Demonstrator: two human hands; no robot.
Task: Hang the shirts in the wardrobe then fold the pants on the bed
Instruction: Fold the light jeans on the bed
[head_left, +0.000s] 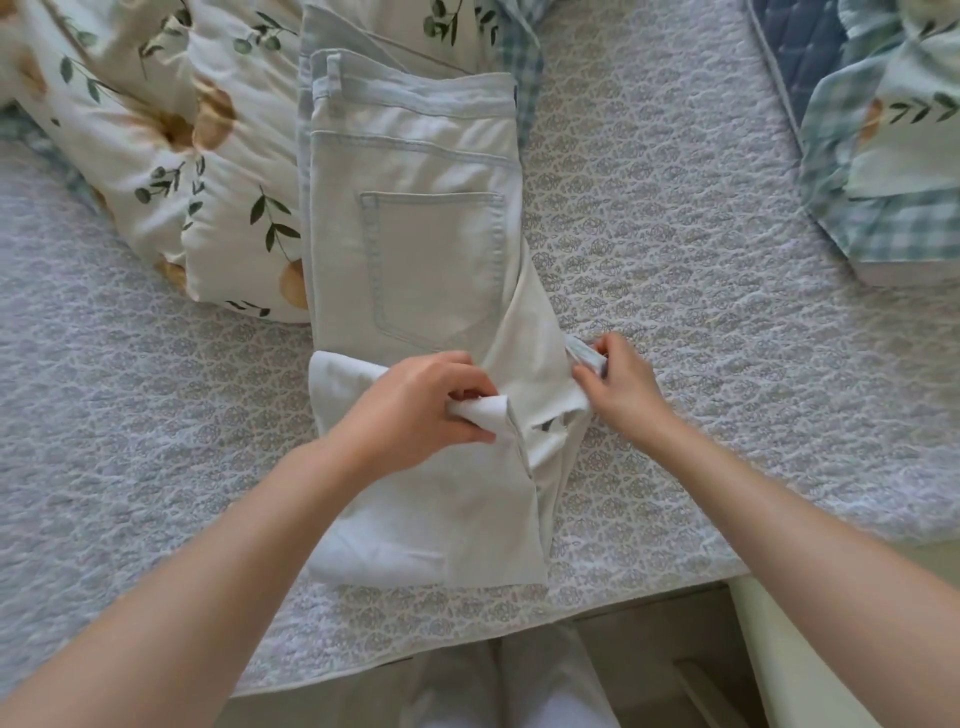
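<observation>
Pinching the pants' (431, 249) folded cloth in the left hand (415, 410), gripping the hem at three o'clock with the right hand (623, 389), atop the bed (701, 260).

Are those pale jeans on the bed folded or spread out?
Partly folded. The jeans lie halved lengthwise, one back pocket showing; the left hand and right hand grip the leg ends, doubled back up.

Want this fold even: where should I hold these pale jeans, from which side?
Pinch the jeans by the leg hem, one corner per hand, left hand and right hand coming from the near side. They lie flat lengthwise, waistband far, so the wide loose hem would likely sag unless both corners are held.
</observation>
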